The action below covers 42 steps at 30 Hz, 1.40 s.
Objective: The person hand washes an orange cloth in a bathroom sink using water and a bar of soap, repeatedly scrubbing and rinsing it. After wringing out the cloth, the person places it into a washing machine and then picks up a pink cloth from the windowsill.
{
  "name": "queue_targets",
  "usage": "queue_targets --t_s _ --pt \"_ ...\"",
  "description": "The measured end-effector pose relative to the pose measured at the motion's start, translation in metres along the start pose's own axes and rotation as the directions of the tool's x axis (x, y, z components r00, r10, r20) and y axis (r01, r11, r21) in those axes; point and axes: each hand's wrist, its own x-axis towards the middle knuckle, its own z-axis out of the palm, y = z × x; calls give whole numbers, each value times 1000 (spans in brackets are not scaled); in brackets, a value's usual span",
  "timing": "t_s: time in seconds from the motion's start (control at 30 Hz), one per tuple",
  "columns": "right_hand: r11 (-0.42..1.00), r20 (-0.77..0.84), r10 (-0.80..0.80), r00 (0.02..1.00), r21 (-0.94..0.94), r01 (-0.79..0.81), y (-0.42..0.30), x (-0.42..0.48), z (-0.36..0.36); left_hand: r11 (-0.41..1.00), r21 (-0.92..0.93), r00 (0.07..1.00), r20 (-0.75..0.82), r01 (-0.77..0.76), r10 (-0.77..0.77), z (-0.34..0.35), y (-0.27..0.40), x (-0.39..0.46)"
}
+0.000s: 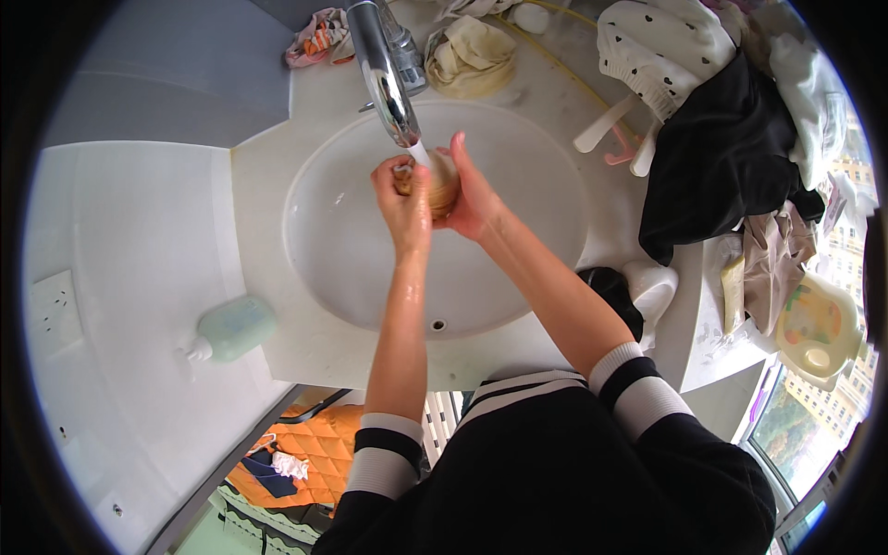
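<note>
Beneath the chrome faucet (390, 83), a rounded tan-and-brown object (444, 189) with ridged bands sits between my two hands in the running water. I cannot tell exactly what it is. My left hand (405, 205) grips its left side, thumb raised along the front near the stream. On the other side, my right hand (475, 198) cups it with the palm, its thumb pointing up and its fingers partly hidden underneath. Both hands are wet and above the white oval washbasin (333, 257).
A pale green pump bottle (237, 329) stands left of the basin. Crumpled cream cloth (472, 55) lies behind the faucet, with patterned cloth (319, 38) to its left. Black clothing (721, 152) and a white heart-print garment (666, 48) are piled at right.
</note>
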Motion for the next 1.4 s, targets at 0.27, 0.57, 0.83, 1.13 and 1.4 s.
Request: queue_targets --t_s 0.27,0.57,0.83,1.13,1.4 --pt "913 -262 -407 875 -142 382 3 31 21 978 -174 988 -79 117 -132 27 19 -2" --pt "495 42 -674 737 -716 493 4 21 9 687 -348 755 106 638 -647 18 20 17" --pt "71 407 -594 694 -833 549 -9 24 -5 527 -323 618 371 786 -693 -4 6 28" --pt "947 186 -1 983 -316 60 -14 9 -40 697 -89 658 431 711 -617 -50 26 17" --pt "953 -182 -64 981 -303 6 6 35 -38 960 235 988 1 -151 155 -43 118 73"
